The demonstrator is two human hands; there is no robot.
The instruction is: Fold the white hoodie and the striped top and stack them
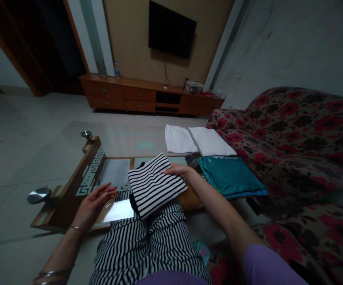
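Observation:
A folded black-and-white striped garment point(156, 184) is held above my lap, tilted. My right hand point(176, 169) grips its right edge, thumb on top and the other fingers hidden beneath. A darker cloth edge shows under its left side. To the left of the garment, my left hand point(98, 198) is apart from it, fingers stretched out and holding nothing. Bracelets circle the left wrist. My striped trousers point(147, 241) lie just below the garment.
Folded white cloths point(211, 141) and a folded teal cloth point(231, 176) lie to the right. A wooden table point(67, 198) with glass stands before my knees. A floral sofa point(302, 146) borders the right. The TV cabinet point(138, 95) is at the back.

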